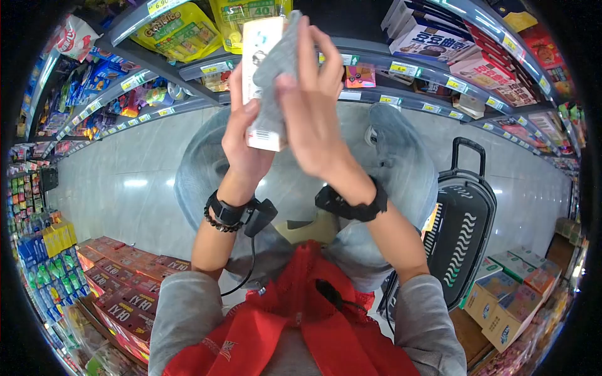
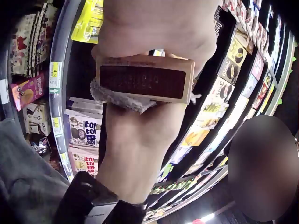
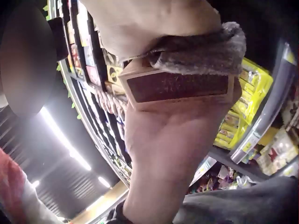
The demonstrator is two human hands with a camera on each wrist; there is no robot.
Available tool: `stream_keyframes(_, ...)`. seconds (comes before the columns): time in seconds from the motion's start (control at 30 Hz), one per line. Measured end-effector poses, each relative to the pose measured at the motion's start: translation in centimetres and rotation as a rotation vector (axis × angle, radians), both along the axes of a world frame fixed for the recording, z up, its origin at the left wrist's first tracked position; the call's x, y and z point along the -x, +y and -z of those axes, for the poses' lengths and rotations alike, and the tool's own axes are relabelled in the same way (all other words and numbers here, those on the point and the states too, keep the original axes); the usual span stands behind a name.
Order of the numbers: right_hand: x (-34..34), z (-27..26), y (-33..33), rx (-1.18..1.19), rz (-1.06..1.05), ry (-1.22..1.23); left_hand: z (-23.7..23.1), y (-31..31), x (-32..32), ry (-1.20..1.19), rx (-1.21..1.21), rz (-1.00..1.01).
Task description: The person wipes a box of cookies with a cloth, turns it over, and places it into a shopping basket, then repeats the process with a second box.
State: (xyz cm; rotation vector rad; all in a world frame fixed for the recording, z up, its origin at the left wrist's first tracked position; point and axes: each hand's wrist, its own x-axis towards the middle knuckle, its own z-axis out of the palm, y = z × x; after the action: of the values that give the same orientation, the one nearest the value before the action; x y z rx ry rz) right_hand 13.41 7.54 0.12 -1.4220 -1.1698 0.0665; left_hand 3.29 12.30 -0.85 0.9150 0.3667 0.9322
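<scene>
1. Faces yellow snack bags (image 1: 179, 31) on a shelf at upper left, cut off by the frame's top edge.
2. Grips a narrow white carton (image 1: 254, 75) with the left hand (image 1: 246, 138), thumb on the near face; holds it raised over the lap, in front of the shelves, probably to steady it against the other hand. Cannot make out all the left fingertips, nor read the dim print on the dark end panel in the wrist views.
3. Lays a grey cloth (image 1: 282, 66) along the carton's right side, hiding much of the front; bunched, perhaps to follow the edge.
4. Pinches that cloth with the right hand (image 1: 316, 122), thumb on top, fingers blurred.
5. Has a black pull-handle basket (image 1: 464, 197) parked beside the right leg, handle raised, perhaps for easy reach; lower end partly hidden behind the arm.
</scene>
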Motion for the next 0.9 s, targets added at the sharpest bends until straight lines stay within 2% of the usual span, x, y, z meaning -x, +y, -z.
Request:
stream_keyframes(0.03, -0.6, 0.3, 0.2, -0.009, -0.012, 0.094, 0.0, 0.1, -0.3, 0.029, -0.076, 0.026)
stream_keyframes(0.07, -1.0, 0.6, 0.0, 0.001, 0.010, 0.081, 0.1, 0.3, -0.4, -0.027, -0.110, 0.068)
stream_keyframes(0.17, 0.4, 1.1, 0.2, 0.026, 0.054, 0.021, 0.2, 0.7, 0.0, -0.098, 0.131, 0.005)
stream_keyframes(0.2, 1.4, 1.0, -0.2, 0.070, 0.099, -0.180, -0.4, 0.8, 0.3, -0.060, 0.188, -0.036)
stream_keyframes(0.33, 2.9, -0.9, -1.6, 0.052, 0.002, -0.294, -1.3, 1.0, 0.3, -0.121, 0.303, 0.003)
stream_keyframes(0.4, 1.6, -0.6, -1.0, 0.011, 0.043, -0.086, 0.6, 1.0, 1.1, -0.121, 0.091, 0.086)
stream_keyframes(0.5, -1.3, 0.0, 0.0, -0.001, 0.063, 0.151, 0.0, 0.9, 1.2, -0.013, -0.075, 0.192)
stream_keyframes(0.53, -1.7, 0.2, 0.0, -0.008, 0.055, 0.231, 0.4, 1.1, 1.3, -0.071, -0.096, 0.231)
stream_keyframes(0.57, -1.9, 0.4, -0.1, -0.014, 0.047, 0.311, 0.3, 1.1, 1.3, -0.097, 0.026, 0.180)
stream_keyframes(0.63, 0.2, 1.6, 0.0, 0.057, 0.056, 0.139, -0.1, 1.1, 0.9, -0.145, 0.271, 0.077)
stream_keyframes(0.67, 1.5, 1.7, -0.6, 0.093, 0.074, -0.039, -1.0, 1.3, 0.3, -0.071, 0.206, 0.040)
stream_keyframes(0.7, 2.4, 1.7, -1.0, 0.128, 0.092, -0.215, 0.1, 1.9, 0.8, -0.093, 0.119, 0.117)
stream_keyframes(0.73, 2.4, 1.2, -0.9, 0.112, 0.079, -0.206, 1.2, 2.6, 1.3, -0.118, 0.030, 0.192)
stream_keyframes(0.8, 2.0, -0.2, -1.1, 0.084, 0.048, -0.186, 3.1, 3.3, 2.0, -0.184, 0.045, 0.309)
stream_keyframes(0.87, -0.4, 0.9, 0.4, 0.027, 0.141, -0.031, 0.4, 1.1, 0.3, 0.058, 0.160, 0.149)
stream_keyframes(0.9, -1.6, 1.5, 1.1, -0.003, 0.184, 0.047, -0.2, 0.9, 0.1, 0.115, 0.036, 0.196)
